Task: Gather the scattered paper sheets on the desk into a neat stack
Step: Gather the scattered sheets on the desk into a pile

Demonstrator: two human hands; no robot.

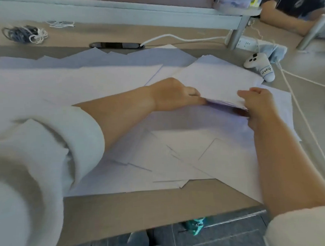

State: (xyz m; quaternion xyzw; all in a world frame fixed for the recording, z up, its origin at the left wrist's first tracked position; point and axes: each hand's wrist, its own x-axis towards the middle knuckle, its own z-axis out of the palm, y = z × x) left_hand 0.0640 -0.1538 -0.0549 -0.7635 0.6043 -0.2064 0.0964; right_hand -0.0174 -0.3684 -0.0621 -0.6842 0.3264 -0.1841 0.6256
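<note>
- Overlapping at odd angles, loose paper sheets point(177, 155) cover the near desk point(142, 206); thin, light, floppy and probably slippery; best slid together flat
- Beyond them the right hand point(258, 104) pinches the gathered bundle point(217, 78) at its near edge; the left hand point(177, 94) holds its left corner
- Farther sheets point(73, 78) lie behind

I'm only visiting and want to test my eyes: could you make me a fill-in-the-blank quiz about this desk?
1. The left hand and right hand grip a stack made of ____.
2. The loose sheets on the desk are all ____ in colour.
3. Seen from the camera, the plush toy lies on the stack's ____ side.

Missing words: paper; white; right.
</note>
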